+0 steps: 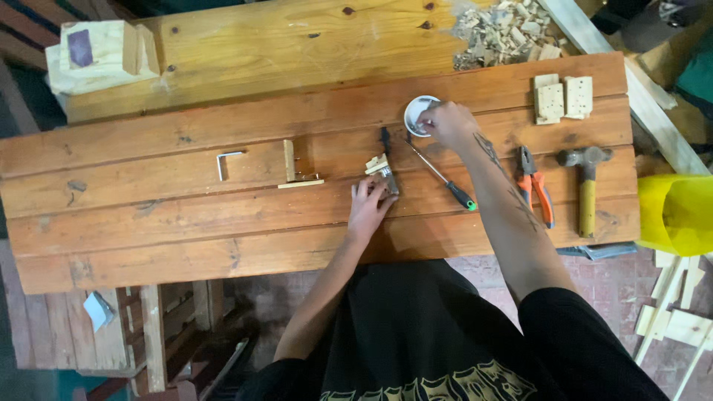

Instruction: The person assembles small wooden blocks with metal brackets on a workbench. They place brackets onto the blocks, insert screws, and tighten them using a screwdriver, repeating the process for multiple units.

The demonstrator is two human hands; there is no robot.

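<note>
While the plank-topped bench [186, 215] is filling most of the view, a thick pale beam [297, 44] is lying along its far edge, with a heap of wood chips [505, 30] piling up at the far right end of that beam. A hammer [587, 186] is lying near the bench's right edge, and orange-handled pliers [536, 189] are resting just beside it, toward the middle. Pale wooden blocks [561, 96] are sitting by the far right corner. A screwdriver [442, 177] with a black and green handle is lying slantwise between the two hands. The left hand [369, 204] is pressing down, fingers spread, on a small wood-and-metal piece [382, 172] near the bench's middle. The right hand [445, 122] is reaching into a small white round dish [416, 111] toward the far edge, its fingertips bunched together; what they are pinching I cannot tell. A small wooden L-shaped assembly [297, 171] and a bent metal bracket [226, 163] are lying left of centre.
</note>
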